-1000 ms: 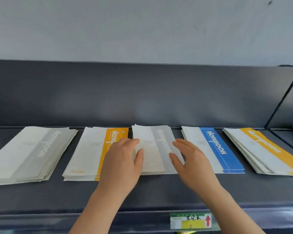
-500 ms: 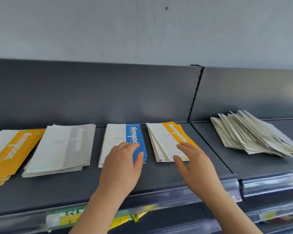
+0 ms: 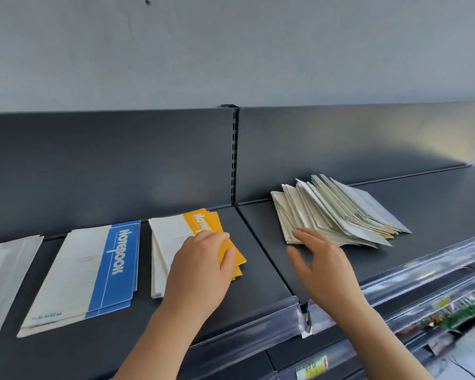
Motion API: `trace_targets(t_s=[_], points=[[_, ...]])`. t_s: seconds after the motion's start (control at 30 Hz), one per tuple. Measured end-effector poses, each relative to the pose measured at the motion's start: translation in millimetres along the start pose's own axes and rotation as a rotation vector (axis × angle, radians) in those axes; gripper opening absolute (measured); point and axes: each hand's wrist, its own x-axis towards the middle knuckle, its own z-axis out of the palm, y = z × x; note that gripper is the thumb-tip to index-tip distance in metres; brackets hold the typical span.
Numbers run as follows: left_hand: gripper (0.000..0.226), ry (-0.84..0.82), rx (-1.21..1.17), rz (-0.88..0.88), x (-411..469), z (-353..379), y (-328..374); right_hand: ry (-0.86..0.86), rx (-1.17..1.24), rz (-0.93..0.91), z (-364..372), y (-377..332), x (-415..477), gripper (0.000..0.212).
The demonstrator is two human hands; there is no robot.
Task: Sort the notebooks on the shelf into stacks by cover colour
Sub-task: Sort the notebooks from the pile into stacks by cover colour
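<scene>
Dark grey shelf (image 3: 261,272) below a pale wall (image 3: 231,50), split by an upright divider (image 3: 233,160). Left of the divider, three tidy stacks side by side: grey stack (image 3: 3,275) at the picture's edge, blue stack (image 3: 115,264), then orange stack (image 3: 170,237) nearest the divider. Left hand (image 3: 200,272) laid palm-down on the orange stack, fingers relaxed, gripping nothing. Right of the divider, a fanned unsorted pile (image 3: 335,212) of notebooks. Right hand (image 3: 324,267) spread wide, blurred, fingertips at the pile's near left corner; contact unclear.
</scene>
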Motion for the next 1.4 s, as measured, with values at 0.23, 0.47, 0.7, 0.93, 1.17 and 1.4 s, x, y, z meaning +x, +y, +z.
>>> trace_targets(t_s=[0.23,0.47,0.7,0.93,1.17,1.4], points=[[0.033,-0.027,-0.065,0.092,47,40,37,0.098,-0.015,0.081,-25,51,32,0.035],[0.028,-0.056,-0.137,0.161,82,88,92,0.145,-0.012,0.159,-61,125,72,0.033],[0.016,-0.081,-0.173,0.124,114,145,160,-0.065,-0.085,0.332,-79,225,125,0.033],[0.022,-0.145,-0.127,-0.052,138,191,197,-0.238,-0.003,0.165,-79,251,134,0.024],[0.059,-0.091,-0.108,-0.288,143,195,208,-0.294,0.250,-0.009,-87,253,129,0.027],[0.013,0.001,-0.209,-0.371,139,197,213,-0.303,0.176,0.112,-81,282,139,0.022]])
